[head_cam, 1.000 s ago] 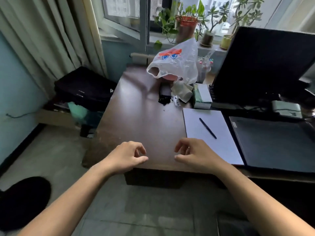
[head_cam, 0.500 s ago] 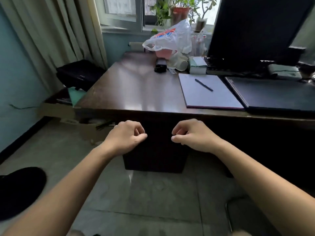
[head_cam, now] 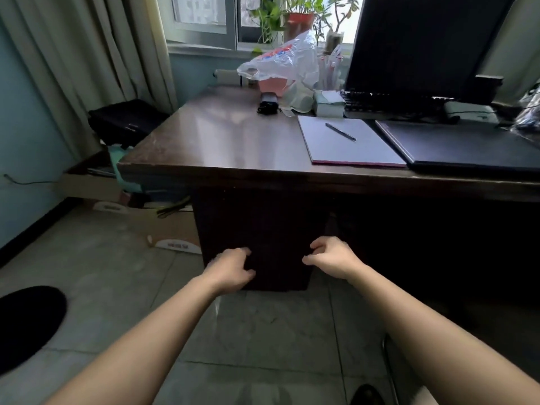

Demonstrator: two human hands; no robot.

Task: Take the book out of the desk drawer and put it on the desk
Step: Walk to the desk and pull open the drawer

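The dark brown desk (head_cam: 222,141) fills the upper middle of the view. Under its left part stands a dark drawer cabinet (head_cam: 260,223); its front is in shadow and no drawer lines or handles show. The book is not in view. My left hand (head_cam: 230,270) hovers in front of the cabinet's lower left, fingers loosely curled and apart, holding nothing. My right hand (head_cam: 333,258) is level with it at the cabinet's lower right, fingers likewise curled and empty. Whether either hand touches the cabinet front I cannot tell.
On the desk lie a white pad (head_cam: 350,144) with a pen (head_cam: 340,131), a closed dark laptop (head_cam: 467,147), a monitor (head_cam: 423,45), a plastic bag (head_cam: 283,62) and small clutter at the back. Cardboard boxes (head_cam: 172,229) and a black bag (head_cam: 125,121) stand left of the desk.
My view has dropped lower and back from the desk. Both hands have gone down from the desk's front edge to the lower part of the cabinet, and stay empty.
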